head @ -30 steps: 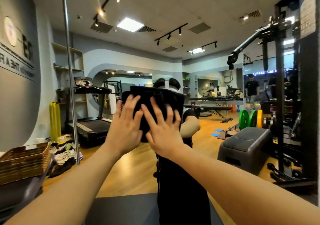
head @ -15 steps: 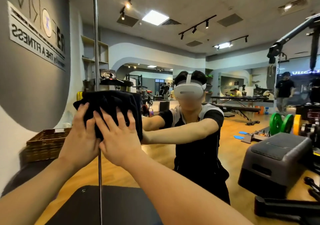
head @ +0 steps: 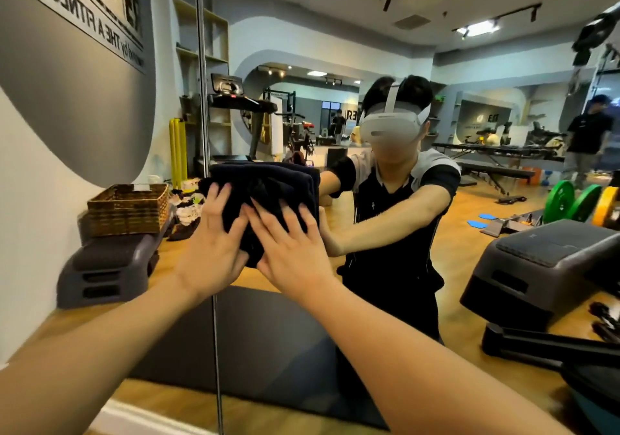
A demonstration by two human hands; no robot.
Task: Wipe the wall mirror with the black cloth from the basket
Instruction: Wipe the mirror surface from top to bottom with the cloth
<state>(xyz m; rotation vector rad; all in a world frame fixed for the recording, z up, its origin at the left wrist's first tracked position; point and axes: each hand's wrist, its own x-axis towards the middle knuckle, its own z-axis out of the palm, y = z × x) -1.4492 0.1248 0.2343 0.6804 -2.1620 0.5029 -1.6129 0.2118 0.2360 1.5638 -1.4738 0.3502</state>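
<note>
Against the mirror, near its vertical seam, both hands press the black cloth flat to the glass. Left hand and right hand lie side by side, fingers straight and spread over the folded cloth, palms pushing, neither gripping. One second ago the cloth sat further right, over the person's reflection; half a second ago it had reached the seam, and now it sits lower there. So the stroke ran leftward, then down: wiping is under way, part of the glass covered, more to the left likely still to do. Basket shows in reflection at left on a grey step, well apart from the cloth.
</note>
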